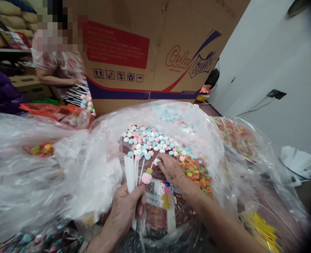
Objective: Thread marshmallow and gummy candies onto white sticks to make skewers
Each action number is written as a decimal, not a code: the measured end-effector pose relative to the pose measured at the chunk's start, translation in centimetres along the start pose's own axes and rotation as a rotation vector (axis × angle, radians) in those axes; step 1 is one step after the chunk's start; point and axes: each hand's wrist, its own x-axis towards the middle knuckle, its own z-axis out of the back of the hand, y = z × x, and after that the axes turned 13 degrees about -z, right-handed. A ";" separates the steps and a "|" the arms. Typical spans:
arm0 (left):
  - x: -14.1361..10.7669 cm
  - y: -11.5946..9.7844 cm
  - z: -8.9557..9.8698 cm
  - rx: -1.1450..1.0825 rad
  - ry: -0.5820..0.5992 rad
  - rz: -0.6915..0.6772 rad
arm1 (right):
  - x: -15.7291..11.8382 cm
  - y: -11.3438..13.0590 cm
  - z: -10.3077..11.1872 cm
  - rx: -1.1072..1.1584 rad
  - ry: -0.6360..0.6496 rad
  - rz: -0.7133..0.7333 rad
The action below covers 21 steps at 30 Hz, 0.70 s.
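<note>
My left hand [126, 207] is closed around a bundle of white sticks [130, 175] held upright. Beside the bundle a thin stick rises from the same hand, and candies [146, 178] in pink, green and orange are threaded near it. My right hand [172, 170] pinches a white candy [156, 161] close to the tip of a thin stick. Just beyond my hands lie many round pastel candies [150, 137] in white, pink and blue. Small ring-shaped candies [197, 172] in orange, green and red are heaped right of my right wrist. Below the sticks lies a printed clear wrapper [159, 193].
A large cardboard box [155, 84] stands behind the candies. Clear plastic sheeting [97, 175] surrounds the work area. At the back left, a person [63, 66] sits near skewered candies [86, 102]. A bag of ring candies [237, 135] and yellow strips [263, 228] are on the right.
</note>
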 end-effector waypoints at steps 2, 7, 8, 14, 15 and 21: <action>0.0 0.2 0.1 0.007 0.007 0.000 | 0.1 0.0 -0.2 -0.022 -0.011 -0.024; 0.1 0.5 0.2 0.053 0.036 -0.008 | 0.0 0.6 -1.3 -0.174 -0.030 0.060; 0.1 0.4 0.2 0.059 0.029 -0.006 | -0.1 0.7 -1.5 -0.175 -0.031 0.073; 0.0 0.1 -0.1 0.097 0.033 -0.014 | 0.3 1.2 -0.4 0.320 -0.032 -0.180; 0.0 0.2 -0.2 0.099 0.033 -0.016 | 0.3 1.3 0.1 0.458 -0.023 -0.259; 0.2 0.5 -0.4 0.116 0.024 -0.029 | -0.6 2.5 3.2 1.346 0.253 -0.595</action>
